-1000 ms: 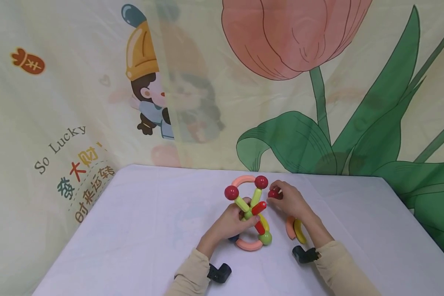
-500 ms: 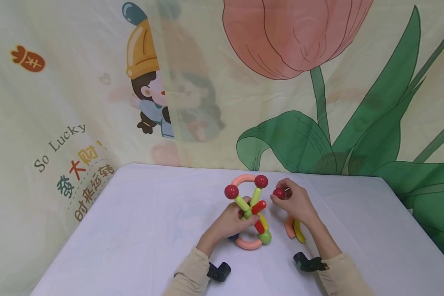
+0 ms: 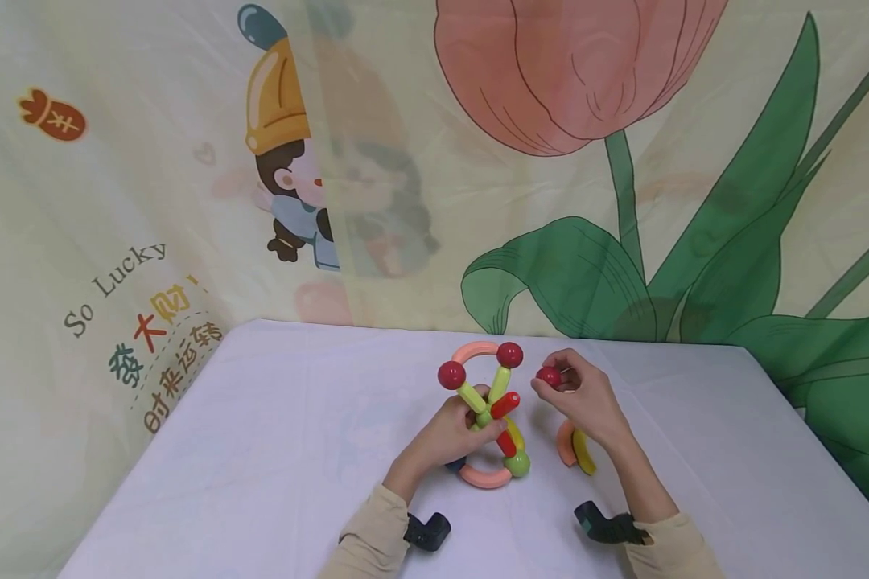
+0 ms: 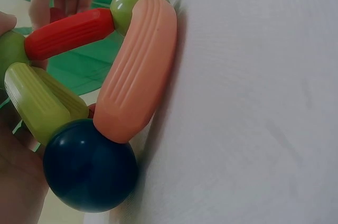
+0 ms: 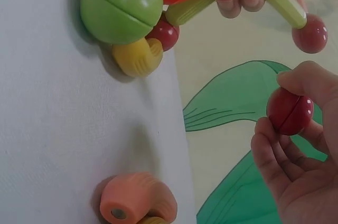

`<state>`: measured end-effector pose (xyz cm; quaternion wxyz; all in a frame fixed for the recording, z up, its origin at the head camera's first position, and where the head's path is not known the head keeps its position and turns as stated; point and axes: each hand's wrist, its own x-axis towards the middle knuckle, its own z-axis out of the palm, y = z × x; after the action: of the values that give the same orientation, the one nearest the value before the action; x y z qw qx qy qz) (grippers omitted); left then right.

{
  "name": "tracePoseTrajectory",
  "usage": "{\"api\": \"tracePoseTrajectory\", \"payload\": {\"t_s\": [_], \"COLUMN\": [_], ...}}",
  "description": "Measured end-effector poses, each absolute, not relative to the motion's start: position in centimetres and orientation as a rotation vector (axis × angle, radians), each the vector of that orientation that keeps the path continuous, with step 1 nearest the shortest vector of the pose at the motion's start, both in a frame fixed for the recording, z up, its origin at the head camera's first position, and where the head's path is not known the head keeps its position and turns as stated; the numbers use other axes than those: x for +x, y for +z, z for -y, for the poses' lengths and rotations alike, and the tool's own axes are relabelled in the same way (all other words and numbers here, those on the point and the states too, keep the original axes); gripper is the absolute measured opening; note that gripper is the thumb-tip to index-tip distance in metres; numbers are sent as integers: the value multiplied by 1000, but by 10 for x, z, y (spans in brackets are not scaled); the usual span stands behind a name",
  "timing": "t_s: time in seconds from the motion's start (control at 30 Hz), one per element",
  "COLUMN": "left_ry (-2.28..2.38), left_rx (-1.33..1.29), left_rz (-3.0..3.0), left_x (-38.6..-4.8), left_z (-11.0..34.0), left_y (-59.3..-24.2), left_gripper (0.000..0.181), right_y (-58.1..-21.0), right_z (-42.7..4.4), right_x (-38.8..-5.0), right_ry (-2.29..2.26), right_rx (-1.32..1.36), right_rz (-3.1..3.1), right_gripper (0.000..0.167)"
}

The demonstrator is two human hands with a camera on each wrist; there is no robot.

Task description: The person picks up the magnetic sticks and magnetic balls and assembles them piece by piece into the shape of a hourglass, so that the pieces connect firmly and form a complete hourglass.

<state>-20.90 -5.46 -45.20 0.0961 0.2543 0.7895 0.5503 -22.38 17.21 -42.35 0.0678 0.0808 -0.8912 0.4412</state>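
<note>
In the head view my left hand (image 3: 445, 438) grips a toy of magnetic rods and balls around its middle green ball. Two red balls and a salmon curved rod top it; a red rod (image 3: 505, 405) juts out at the right. At its base, a green ball (image 3: 517, 464), a salmon curved rod (image 4: 138, 71) and a dark blue ball (image 4: 91, 165) sit on the table. To the right, apart from the toy, my right hand (image 3: 585, 402) pinches a loose red ball (image 5: 289, 111) between thumb and fingers. The left fingers are partly hidden behind the rods.
A salmon curved rod (image 3: 566, 443) and a yellow curved rod (image 3: 583, 453) lie side by side on the white table (image 3: 261, 482), below the right hand. Each wrist carries a black camera mount (image 3: 429, 532). A printed curtain (image 3: 376, 305) hangs behind the table's far edge.
My right hand has drawn the red ball a little to the right, away from the toy. The left hand and the toy have stayed almost still.
</note>
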Motion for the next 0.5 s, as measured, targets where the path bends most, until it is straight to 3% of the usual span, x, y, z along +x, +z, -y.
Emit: {"api": "tracePoseTrajectory", "payload": {"t_s": [0.5], "left_ry": [1637], "left_rx": [747], "left_rz": [-2334], "left_x": [-209], "left_z": [55], "left_y": [-453], "left_gripper": [18], "right_y": [-419], "right_z": [-168], "right_x": [-213], "right_ry": [1403], "right_rx": [234], "right_rz": [2622], "right_gripper": [38]}}
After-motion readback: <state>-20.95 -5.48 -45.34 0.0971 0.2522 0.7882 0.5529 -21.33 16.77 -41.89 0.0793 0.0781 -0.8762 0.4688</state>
